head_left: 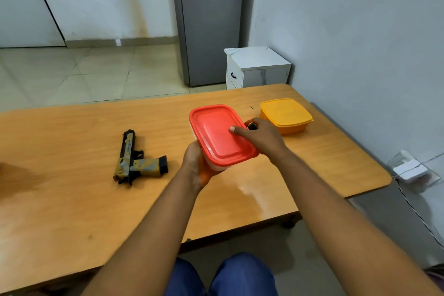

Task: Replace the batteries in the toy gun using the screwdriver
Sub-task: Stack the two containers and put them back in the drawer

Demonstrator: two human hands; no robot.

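Between the two hands a red-lidded plastic container (pixel 222 136) is being held just above the wooden table (pixel 72 199). It is being gripped from below and from its near side by the left hand (pixel 195 163), whose fingers are curled under the pale body of the box. The right hand (pixel 262 138) is being rested on the far right edge of the lid, with the thumb laid flat on the red surface, and a small black and yellow object (pixel 251 125), probably the handle of the screwdriver, is being held in its curled fingers; this cannot be told with certainty.

Well to the left of the left hand the toy gun (pixel 137 158) is lying on its side on the table, apart from both hands. It is being seen as a pistol with a tan and yellow camouflage pattern and black parts, and no open compartment is visible from this angle.

Just beyond the right hand a closed yellow container (pixel 286 115) is standing.

The task is judged to be at its beginning: the gun is not yet being touched, no screw is seen removed, and no batteries are visible. The container is probably being opened for supplies.
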